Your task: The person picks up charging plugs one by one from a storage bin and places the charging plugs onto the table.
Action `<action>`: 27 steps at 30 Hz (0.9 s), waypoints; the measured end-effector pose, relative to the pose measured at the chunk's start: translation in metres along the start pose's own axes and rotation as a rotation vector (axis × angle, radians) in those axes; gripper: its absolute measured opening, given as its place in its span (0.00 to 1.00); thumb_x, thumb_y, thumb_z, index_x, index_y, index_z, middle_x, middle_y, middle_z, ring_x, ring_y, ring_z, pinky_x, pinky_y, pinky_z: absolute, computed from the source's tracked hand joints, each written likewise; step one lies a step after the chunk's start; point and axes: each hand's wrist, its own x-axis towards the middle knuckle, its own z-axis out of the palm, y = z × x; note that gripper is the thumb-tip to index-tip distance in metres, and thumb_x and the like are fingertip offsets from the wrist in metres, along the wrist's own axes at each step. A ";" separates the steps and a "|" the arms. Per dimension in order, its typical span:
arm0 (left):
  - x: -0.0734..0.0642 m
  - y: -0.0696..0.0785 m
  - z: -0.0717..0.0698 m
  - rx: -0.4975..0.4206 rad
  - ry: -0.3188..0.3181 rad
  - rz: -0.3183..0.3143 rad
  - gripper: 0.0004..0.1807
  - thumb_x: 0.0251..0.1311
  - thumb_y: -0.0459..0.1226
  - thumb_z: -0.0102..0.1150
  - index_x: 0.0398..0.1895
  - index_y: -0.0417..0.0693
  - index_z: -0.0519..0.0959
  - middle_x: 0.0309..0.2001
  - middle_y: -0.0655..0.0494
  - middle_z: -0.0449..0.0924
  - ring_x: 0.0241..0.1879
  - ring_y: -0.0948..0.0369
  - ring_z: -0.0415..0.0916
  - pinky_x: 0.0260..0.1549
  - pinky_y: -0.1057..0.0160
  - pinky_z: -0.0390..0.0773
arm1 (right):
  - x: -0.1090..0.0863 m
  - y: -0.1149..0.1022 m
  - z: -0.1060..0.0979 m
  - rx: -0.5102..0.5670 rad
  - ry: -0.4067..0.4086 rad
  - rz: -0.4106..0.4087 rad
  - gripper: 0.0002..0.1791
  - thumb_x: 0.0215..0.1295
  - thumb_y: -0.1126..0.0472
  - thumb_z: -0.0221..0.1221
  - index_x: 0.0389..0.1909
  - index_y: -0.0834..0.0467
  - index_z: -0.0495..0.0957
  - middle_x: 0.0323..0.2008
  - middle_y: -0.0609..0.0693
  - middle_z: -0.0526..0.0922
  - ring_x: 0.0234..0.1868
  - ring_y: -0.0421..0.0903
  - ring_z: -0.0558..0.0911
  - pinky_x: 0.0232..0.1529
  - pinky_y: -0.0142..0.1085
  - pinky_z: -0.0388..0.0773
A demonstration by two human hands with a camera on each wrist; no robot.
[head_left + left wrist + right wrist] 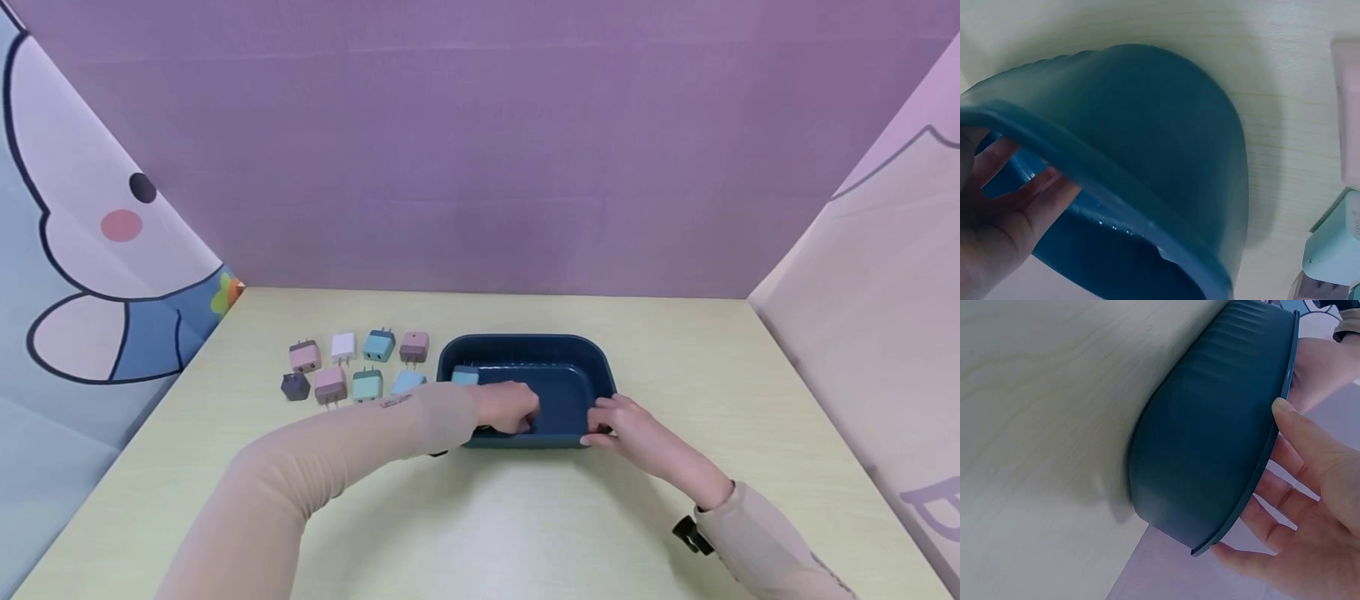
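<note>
A dark blue plastic basin stands on the table. Its near right corner is gripped by my right hand, thumb on the outer wall and fingers over the rim, as the right wrist view shows. My left hand reaches down inside the basin near its front wall. In the left wrist view its fingers are loosely spread behind the rim, no object showing among them; some fingertips are hidden. A light blue plug charger lies in the basin's left end, partly behind my left forearm.
Left of the basin, several plug chargers lie in two rows, among them a white one, a mauve one, a mint one and a dark purple one. A purple cloth wall rises behind the table.
</note>
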 end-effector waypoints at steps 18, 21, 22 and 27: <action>-0.003 0.001 -0.018 0.000 0.007 0.004 0.05 0.54 0.34 0.57 0.34 0.47 0.79 0.32 0.61 0.76 0.29 0.66 0.70 0.30 0.71 0.72 | 0.001 0.000 0.001 -0.008 0.012 -0.007 0.09 0.49 0.59 0.63 0.18 0.51 0.72 0.19 0.37 0.62 0.23 0.36 0.61 0.25 0.28 0.61; -0.005 0.001 -0.021 -0.008 0.010 -0.007 0.06 0.54 0.34 0.57 0.35 0.48 0.79 0.35 0.60 0.77 0.30 0.67 0.72 0.34 0.70 0.73 | 0.001 0.000 0.001 -0.010 0.017 -0.011 0.09 0.49 0.59 0.63 0.18 0.51 0.72 0.19 0.37 0.63 0.23 0.36 0.61 0.24 0.28 0.61; -0.006 0.001 -0.022 -0.010 0.007 -0.011 0.06 0.54 0.34 0.57 0.35 0.48 0.79 0.34 0.60 0.77 0.29 0.67 0.73 0.34 0.70 0.73 | 0.001 0.000 0.002 -0.010 0.019 -0.011 0.09 0.49 0.59 0.63 0.18 0.51 0.72 0.19 0.37 0.63 0.23 0.36 0.61 0.24 0.28 0.61; -0.009 -0.002 -0.028 -0.044 0.000 -0.015 0.03 0.55 0.33 0.55 0.31 0.48 0.78 0.29 0.60 0.75 0.24 0.66 0.73 0.30 0.69 0.72 | 0.001 0.000 0.002 -0.010 0.023 -0.013 0.09 0.49 0.59 0.63 0.18 0.51 0.72 0.19 0.37 0.63 0.23 0.36 0.61 0.24 0.28 0.61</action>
